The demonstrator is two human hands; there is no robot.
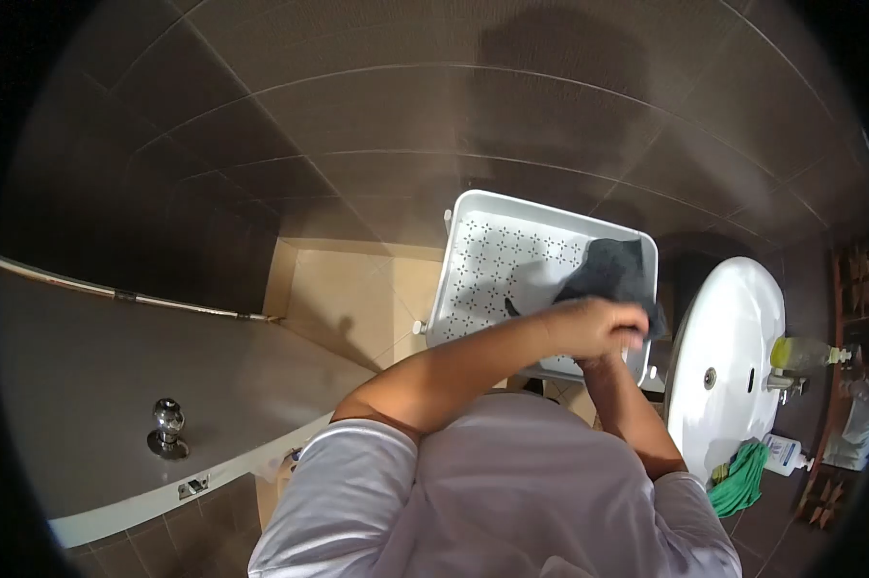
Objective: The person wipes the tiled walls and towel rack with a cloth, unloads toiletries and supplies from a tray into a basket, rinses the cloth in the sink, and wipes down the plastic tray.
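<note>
A white tray-like basket (492, 204) with a punched pattern in its base stands in front of me. A dark grey cloth (609, 268) lies in its right part, reaching to the right rim. My left hand (603, 328) is across at the basket's front right, beside the cloth, with its fingers curled and slightly blurred; what they hold, if anything, is hidden. My right hand (600, 366) is directly below and touching it, its fingers hidden behind the left hand. A small dark strip (511, 307) shows in the basket near my left forearm.
At the right is a white sink (694, 385) with a metal tap (789, 383), a yellowish bottle (802, 354), a white pump bottle (783, 454) and a green cloth (739, 482). A grey door (88, 385) with a metal knob (168, 422) stands at the left. Tiled walls surround the basket.
</note>
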